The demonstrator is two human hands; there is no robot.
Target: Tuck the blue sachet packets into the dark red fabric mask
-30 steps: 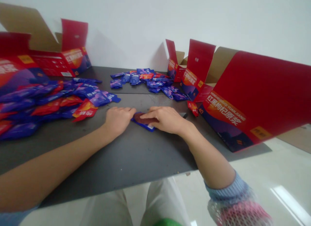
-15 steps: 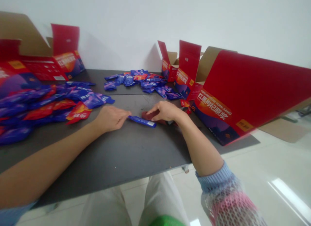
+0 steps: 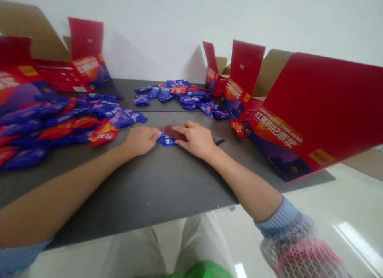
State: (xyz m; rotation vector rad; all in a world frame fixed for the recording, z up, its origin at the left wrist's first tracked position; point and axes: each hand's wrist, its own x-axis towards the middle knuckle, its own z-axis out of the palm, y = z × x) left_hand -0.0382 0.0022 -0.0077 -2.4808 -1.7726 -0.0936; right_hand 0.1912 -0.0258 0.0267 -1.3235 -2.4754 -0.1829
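Note:
A blue sachet (image 3: 168, 141) with white lettering lies flat on the dark table, between my two hands. My left hand (image 3: 142, 140) is closed, its thumb and fingers pinching the sachet's left end. My right hand (image 3: 196, 139) holds a flat reddish-brown piece (image 3: 172, 132) under its fingers and presses it on the sachet, covering the right part. What that piece is made of I cannot tell. Just right of my right wrist, a dark pointed shape (image 3: 220, 141) rests on the table, mostly hidden.
A heap of blue and red sachets (image 3: 72, 122) lies at the left, another pile (image 3: 185, 95) at the back. Open red cartons stand at the left (image 3: 61, 76) and right (image 3: 279, 130). One red sachet (image 3: 237, 128) sits beside the right carton. The table's front edge is near my knees.
The sachet now lies flat with its lettering up; before, it was slanted with its narrow side showing. My right hand has brought the reddish-brown piece left, onto it. The camera view has shifted slightly.

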